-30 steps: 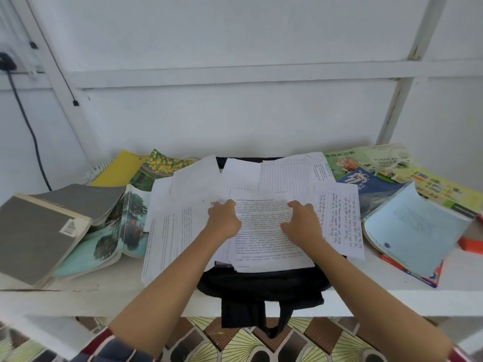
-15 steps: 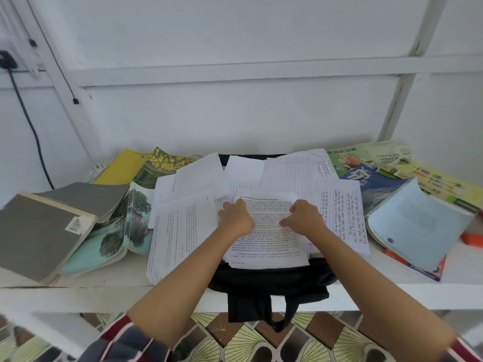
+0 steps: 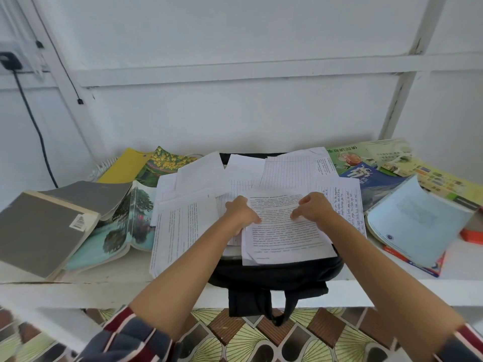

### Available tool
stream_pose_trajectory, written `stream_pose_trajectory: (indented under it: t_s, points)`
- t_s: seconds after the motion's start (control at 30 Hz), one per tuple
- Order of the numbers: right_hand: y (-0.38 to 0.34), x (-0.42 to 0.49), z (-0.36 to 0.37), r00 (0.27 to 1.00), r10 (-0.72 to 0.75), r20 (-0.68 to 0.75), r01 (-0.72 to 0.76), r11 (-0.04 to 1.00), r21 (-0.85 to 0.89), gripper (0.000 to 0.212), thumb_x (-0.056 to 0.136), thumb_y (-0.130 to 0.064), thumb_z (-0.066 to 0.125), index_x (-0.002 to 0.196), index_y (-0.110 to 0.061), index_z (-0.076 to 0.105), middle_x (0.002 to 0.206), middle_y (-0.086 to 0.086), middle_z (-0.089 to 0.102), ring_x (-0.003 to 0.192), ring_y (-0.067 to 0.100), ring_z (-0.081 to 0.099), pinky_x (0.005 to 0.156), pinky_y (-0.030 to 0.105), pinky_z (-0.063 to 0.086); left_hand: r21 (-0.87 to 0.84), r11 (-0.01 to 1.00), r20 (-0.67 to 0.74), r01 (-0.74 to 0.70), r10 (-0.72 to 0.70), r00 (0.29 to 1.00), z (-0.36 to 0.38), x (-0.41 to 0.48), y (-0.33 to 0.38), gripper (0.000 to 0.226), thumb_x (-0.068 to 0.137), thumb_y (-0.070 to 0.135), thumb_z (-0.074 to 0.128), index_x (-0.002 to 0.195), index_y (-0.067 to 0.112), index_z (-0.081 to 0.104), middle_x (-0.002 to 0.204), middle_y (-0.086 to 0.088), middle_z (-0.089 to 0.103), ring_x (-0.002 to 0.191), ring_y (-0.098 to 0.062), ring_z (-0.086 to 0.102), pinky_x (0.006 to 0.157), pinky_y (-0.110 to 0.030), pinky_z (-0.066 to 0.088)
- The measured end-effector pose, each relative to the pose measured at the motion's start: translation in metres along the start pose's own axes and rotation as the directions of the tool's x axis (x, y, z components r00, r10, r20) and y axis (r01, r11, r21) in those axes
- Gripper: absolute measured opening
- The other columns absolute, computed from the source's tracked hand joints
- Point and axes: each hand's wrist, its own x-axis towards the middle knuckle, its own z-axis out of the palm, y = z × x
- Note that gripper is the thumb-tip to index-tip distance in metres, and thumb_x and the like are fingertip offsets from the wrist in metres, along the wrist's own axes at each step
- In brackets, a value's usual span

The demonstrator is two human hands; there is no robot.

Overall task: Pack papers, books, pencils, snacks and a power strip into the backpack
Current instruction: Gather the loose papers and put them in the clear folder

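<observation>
Two sets of curled fingers grip a printed sheet (image 3: 285, 239): the left hand (image 3: 240, 212) holds its left edge, and the right hand (image 3: 315, 209) pinches it near the top right. That sheet lies on loose papers (image 3: 287, 171) spread across the black backpack (image 3: 274, 278), whose near end hangs over the table's (image 3: 104, 293) front edge. Books (image 3: 47, 228) crowd both sides, leaving bare table only along the front.

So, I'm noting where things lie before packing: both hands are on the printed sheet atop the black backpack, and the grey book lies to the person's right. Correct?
Not quite. The head view shows the grey book to the person's left, not right. The rest holds: the left hand and right hand are on the printed sheet atop the black backpack.
</observation>
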Motion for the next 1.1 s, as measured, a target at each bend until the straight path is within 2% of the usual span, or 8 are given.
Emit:
stream_pose_trajectory:
  t_s: [0.13, 0.3, 0.47, 0.63, 0.77, 0.9, 1.0, 1.1]
  points:
    - [0.005, 0.006, 0.001, 1.000, -0.001, 0.001, 0.001, 0.996, 0.086, 0.039, 0.070, 0.008, 0.070, 0.104, -0.002, 0.053, 0.100, 0.010, 0.051, 0.094, 0.025, 0.048, 0.076, 0.032, 0.039, -0.115, 0.993, -0.001, -0.001, 0.001, 1.000, -0.001, 0.000, 0.000, 0.068, 0.078, -0.005, 0.069, 0.136, 0.007, 0.036, 0.134, -0.008, 0.044, 0.106, -0.019, 0.047, 0.068, -0.022, 0.047]
    - [0.002, 0.008, 0.001, 1.000, -0.016, 0.006, 0.014, 0.975, 0.222, 0.034, 0.074, 0.015, 0.058, 0.101, -0.005, 0.054, 0.102, 0.010, 0.050, 0.096, 0.025, 0.048, 0.076, 0.032, 0.045, -0.264, 0.964, 0.003, -0.002, 0.003, 1.000, -0.004, 0.004, 0.001, 0.065, 0.075, -0.013, 0.067, 0.132, 0.002, 0.041, 0.130, -0.014, 0.053, 0.117, -0.028, 0.052, 0.086, -0.030, 0.046]
    - [-0.006, 0.000, -0.011, 0.994, -0.078, 0.071, 0.052, 0.948, 0.312, 0.041, 0.076, 0.020, 0.049, 0.110, -0.002, 0.056, 0.105, 0.010, 0.050, 0.092, 0.023, 0.051, 0.056, 0.021, 0.042, -0.385, 0.923, 0.069, 0.023, 0.004, 0.998, -0.006, 0.005, 0.005, 0.061, 0.073, -0.015, 0.068, 0.127, -0.001, 0.047, 0.127, -0.017, 0.057, 0.107, -0.027, 0.058, 0.076, -0.032, 0.050]
    - [-0.013, 0.009, -0.035, 0.984, -0.175, -0.018, 0.158, 0.833, 0.530, 0.043, 0.077, 0.022, 0.050, 0.107, -0.008, 0.055, 0.098, 0.007, 0.058, 0.077, 0.018, 0.061, 0.051, 0.020, 0.055, -0.408, 0.909, -0.066, -0.079, 0.056, 0.996, -0.005, 0.024, 0.014, 0.109, 0.071, 0.008, 0.079, 0.149, 0.023, 0.004, 0.149, -0.010, 0.028, 0.133, -0.026, 0.035, 0.105, -0.044, 0.038]
    - [-0.018, 0.033, -0.051, 0.983, -0.176, -0.054, 0.171, 0.763, 0.623, 0.039, 0.078, 0.022, 0.052, 0.095, -0.013, 0.055, 0.101, 0.009, 0.059, 0.078, 0.022, 0.063, 0.053, 0.025, 0.057, -0.387, 0.914, 0.010, -0.125, 0.139, 0.990, -0.005, 0.037, 0.037, 0.104, 0.080, 0.010, 0.072, 0.149, 0.023, -0.004, 0.149, -0.009, 0.030, 0.132, -0.025, 0.038, 0.104, -0.037, 0.037]
    - [-0.019, 0.068, -0.051, 0.978, -0.177, -0.111, 0.209, 0.856, 0.472, 0.042, 0.079, 0.021, 0.053, 0.099, -0.015, 0.056, 0.117, 0.015, 0.053, 0.086, 0.027, 0.060, 0.060, 0.031, 0.057, -0.345, 0.924, 0.011, -0.164, 0.179, 0.984, 0.005, 0.059, 0.055, 0.091, 0.084, 0.001, 0.065, 0.149, 0.019, 0.004, 0.141, -0.007, 0.042, 0.120, -0.023, 0.048, 0.088, -0.030, 0.043]
    - [-0.012, 0.091, -0.046, 0.974, -0.197, -0.114, 0.218, 0.952, 0.215, 0.047, 0.079, 0.017, 0.053, 0.117, -0.010, 0.054, 0.122, 0.016, 0.051, 0.088, 0.026, 0.055, 0.075, 0.039, 0.053, -0.187, 0.961, -0.034, -0.202, 0.200, 0.979, 0.014, 0.076, 0.056, 0.062, 0.081, -0.002, 0.065, 0.136, 0.009, 0.039, 0.125, -0.008, 0.057, 0.110, -0.023, 0.057, 0.091, -0.036, 0.049]
    - [-0.004, 0.106, -0.039, 0.970, -0.228, -0.084, 0.220, 0.971, -0.092, 0.052, 0.079, 0.007, 0.054, 0.127, -0.012, 0.050, 0.122, 0.020, 0.052, 0.087, 0.028, 0.054, 0.071, 0.033, 0.047, 0.028, 0.981, -0.059, -0.194, 0.195, 0.979, 0.022, 0.087, 0.051, 0.030, 0.079, 0.000, 0.066, 0.109, 0.003, 0.063, 0.111, -0.012, 0.066, 0.101, -0.026, 0.062, 0.085, -0.032, 0.051]
